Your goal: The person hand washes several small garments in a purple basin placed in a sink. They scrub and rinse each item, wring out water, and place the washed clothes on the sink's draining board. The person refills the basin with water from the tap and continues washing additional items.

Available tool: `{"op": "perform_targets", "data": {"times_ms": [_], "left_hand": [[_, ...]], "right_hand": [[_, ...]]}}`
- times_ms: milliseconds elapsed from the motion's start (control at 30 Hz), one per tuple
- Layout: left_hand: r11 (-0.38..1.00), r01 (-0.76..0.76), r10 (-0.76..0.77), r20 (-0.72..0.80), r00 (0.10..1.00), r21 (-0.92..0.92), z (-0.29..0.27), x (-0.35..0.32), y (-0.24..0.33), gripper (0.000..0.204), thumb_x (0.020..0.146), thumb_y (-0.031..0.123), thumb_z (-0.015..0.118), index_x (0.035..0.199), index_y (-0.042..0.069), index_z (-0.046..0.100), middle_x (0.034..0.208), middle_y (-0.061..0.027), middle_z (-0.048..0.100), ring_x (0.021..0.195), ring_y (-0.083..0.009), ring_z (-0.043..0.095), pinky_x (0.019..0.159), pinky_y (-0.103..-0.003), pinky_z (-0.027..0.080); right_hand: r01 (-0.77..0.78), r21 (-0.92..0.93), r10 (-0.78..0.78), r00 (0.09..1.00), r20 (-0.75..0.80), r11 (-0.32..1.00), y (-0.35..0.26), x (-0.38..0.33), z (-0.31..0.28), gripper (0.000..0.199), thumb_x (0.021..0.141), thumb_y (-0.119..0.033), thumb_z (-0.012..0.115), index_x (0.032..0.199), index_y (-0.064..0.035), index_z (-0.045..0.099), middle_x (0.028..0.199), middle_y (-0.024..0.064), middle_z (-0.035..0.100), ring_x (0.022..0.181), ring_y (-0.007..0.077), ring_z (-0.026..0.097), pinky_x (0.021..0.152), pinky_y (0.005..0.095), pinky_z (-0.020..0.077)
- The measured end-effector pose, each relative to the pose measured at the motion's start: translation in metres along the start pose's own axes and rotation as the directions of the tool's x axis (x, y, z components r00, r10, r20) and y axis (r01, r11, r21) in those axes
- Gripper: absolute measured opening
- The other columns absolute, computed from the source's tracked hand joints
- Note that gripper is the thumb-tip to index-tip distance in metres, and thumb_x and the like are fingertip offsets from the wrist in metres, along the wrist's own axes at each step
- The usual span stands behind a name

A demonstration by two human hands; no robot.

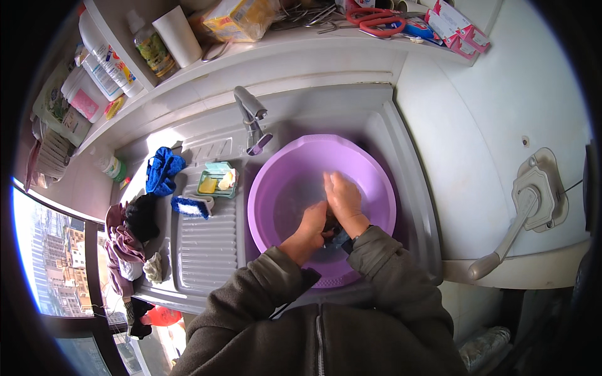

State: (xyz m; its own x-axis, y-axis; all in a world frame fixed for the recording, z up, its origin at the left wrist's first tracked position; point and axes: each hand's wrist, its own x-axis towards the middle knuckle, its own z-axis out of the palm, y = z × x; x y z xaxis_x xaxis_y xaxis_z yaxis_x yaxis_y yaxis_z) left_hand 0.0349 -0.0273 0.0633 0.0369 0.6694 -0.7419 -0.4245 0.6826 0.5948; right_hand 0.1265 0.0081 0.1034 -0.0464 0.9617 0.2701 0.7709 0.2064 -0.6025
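Both of my hands are over a round purple basin (pixel 276 163) set in a grey sink, with cloudy water (pixel 291 191) in its bottom. Between them is a dark wet piece of cloth (pixel 332 230), bunched up; its exact kind is hard to make out. My left hand (pixel 308 227) is closed round its near left side. My right hand (pixel 343 199) is closed too, pressed against the cloth from the right, its knuckles upward. My wrists and sleeves partly hide the cloth.
A faucet (pixel 249 116) rises behind the basin. On the drainboard (pixel 207 250) lie a soap dish (pixel 216 180), a blue-and-white brush (pixel 192 207), a blue cloth (pixel 164 169) and heaped dark clothes (pixel 125 232). A shelf (pixel 301 47) above holds bottles and red scissors (pixel 376 24).
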Motion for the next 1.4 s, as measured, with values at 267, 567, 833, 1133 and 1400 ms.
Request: {"op": "perform_targets", "data": {"times_ms": [267, 567, 833, 1133, 1400], "left_hand": [[0.878, -0.478, 0.454, 0.335, 0.825, -0.014, -0.025, 0.031, 0.006, 0.028, 0.107, 0.026, 0.044, 0.104, 0.007, 0.064, 0.098, -0.0069, 0.068, 0.085, -0.0249, 0.066, 0.073, -0.041, 0.055], [0.764, -0.505, 0.431, 0.265, 0.862, 0.400, -0.026, 0.041, 0.004, 0.026, 0.098, 0.033, 0.061, 0.105, 0.009, 0.068, 0.095, -0.0078, 0.069, 0.081, -0.0251, 0.066, 0.067, -0.041, 0.052], [0.959, -0.164, 0.199, 0.133, 0.971, -0.233, -0.007, -0.016, 0.025, 0.022, 0.107, 0.029, 0.051, 0.109, 0.010, 0.062, 0.090, -0.0030, 0.064, 0.075, -0.0165, 0.062, 0.055, -0.031, 0.045], [0.928, -0.201, 0.273, 0.205, 0.940, -0.313, -0.036, 0.010, 0.029, 0.028, 0.108, 0.028, 0.052, 0.110, 0.003, 0.064, 0.095, -0.0076, 0.068, 0.084, -0.0216, 0.067, 0.070, -0.036, 0.056], [0.957, -0.060, 0.118, 0.193, 0.974, -0.284, -0.005, 0.017, -0.017, 0.022, 0.100, 0.024, 0.058, 0.101, 0.005, 0.068, 0.091, -0.0091, 0.069, 0.082, -0.0229, 0.066, 0.067, -0.039, 0.052]], "right_hand": [[0.165, 0.208, -0.148, 0.985, -0.092, 0.964, -0.017, -0.022, -0.001, 0.033, 0.104, -0.032, 0.055, 0.083, -0.0073, 0.056, 0.080, 0.0152, 0.068, 0.070, 0.0403, 0.066, 0.061, 0.0507, 0.0519], [0.168, 0.189, -0.179, 0.983, 0.042, 0.967, -0.010, -0.027, 0.005, 0.032, 0.103, -0.032, 0.056, 0.083, -0.0070, 0.054, 0.079, 0.0142, 0.068, 0.068, 0.0405, 0.066, 0.060, 0.0515, 0.0518], [-0.310, 0.410, 0.262, 0.950, 0.171, 0.858, 0.075, 0.012, 0.023, 0.038, 0.099, -0.040, 0.064, 0.091, -0.0032, 0.061, 0.081, 0.0122, 0.065, 0.076, 0.0270, 0.064, 0.069, 0.0431, 0.0486], [-0.099, 0.780, -0.058, 0.984, 0.171, 0.618, -0.010, -0.041, -0.031, 0.019, 0.097, -0.010, 0.067, 0.115, -0.0047, 0.064, 0.108, 0.0097, 0.070, 0.096, 0.0184, 0.068, 0.085, 0.0302, 0.0527], [0.083, -0.128, -0.107, 0.976, -0.190, 0.988, -0.017, -0.028, -0.015, 0.032, 0.100, -0.032, 0.062, 0.080, -0.0082, 0.054, 0.067, 0.0133, 0.064, 0.059, 0.0387, 0.063, 0.052, 0.0485, 0.0487]]}}
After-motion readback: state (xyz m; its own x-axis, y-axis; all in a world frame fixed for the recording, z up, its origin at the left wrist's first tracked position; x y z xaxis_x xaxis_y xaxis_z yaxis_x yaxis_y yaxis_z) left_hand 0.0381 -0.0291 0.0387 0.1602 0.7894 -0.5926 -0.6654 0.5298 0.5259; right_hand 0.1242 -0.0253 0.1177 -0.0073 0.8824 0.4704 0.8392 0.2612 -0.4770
